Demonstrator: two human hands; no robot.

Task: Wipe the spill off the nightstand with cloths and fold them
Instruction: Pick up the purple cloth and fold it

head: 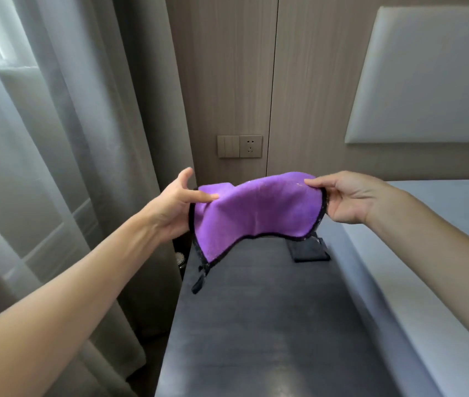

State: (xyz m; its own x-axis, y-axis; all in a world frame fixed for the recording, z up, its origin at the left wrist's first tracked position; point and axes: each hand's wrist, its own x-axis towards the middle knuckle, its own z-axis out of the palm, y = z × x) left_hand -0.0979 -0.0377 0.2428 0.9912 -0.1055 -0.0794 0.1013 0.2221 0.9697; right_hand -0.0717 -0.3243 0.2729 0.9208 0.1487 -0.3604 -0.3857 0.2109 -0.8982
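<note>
A purple cloth (256,212) with black trim hangs in the air above the far end of the dark grey nightstand (262,325). My left hand (174,206) pinches its left edge between thumb and fingers. Its right edge is gripped by my right hand (345,199). The cloth is folded over and sags in the middle, and a black loop tag dangles from its lower left corner. No spill shows on the bare part of the nightstand top.
A small black object (309,250) lies on the nightstand's far right, partly behind the cloth. Grey curtains (90,138) hang at the left. A bed (428,253) with a padded headboard lies to the right. A wall switch and socket (240,146) sit behind.
</note>
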